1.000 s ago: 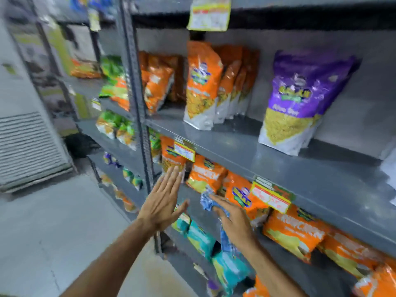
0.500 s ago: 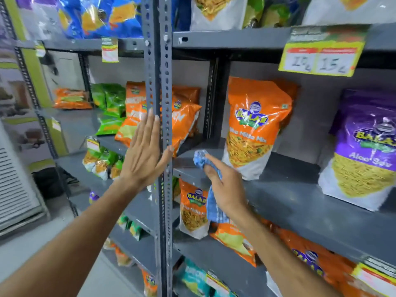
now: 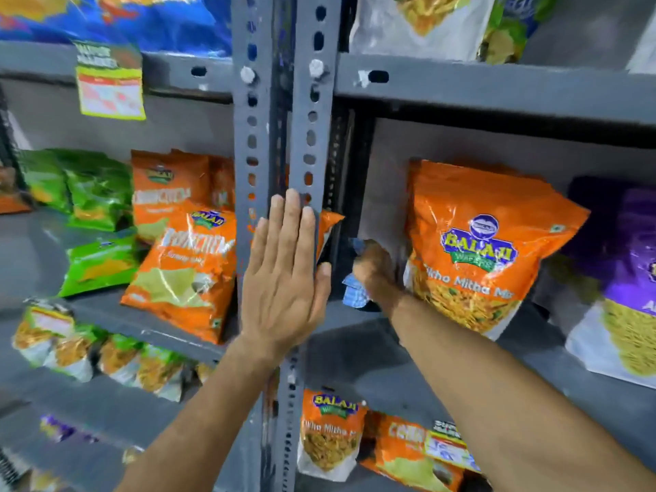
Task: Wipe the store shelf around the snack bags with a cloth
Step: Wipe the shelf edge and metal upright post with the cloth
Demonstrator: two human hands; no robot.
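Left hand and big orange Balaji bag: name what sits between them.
In the head view, the right hand gripping the blue cloth sits between left hand and orange bag.

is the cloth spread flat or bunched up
Bunched up: the blue cloth is crumpled in the right hand, only folds poking out above and below it.

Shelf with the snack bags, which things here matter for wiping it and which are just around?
In the job:
cloth, in the right hand
shelf being wiped
orange bag beside the cloth
purple bag
left hand, flat on the upright

Just around:
green bags
price tag
lower bags
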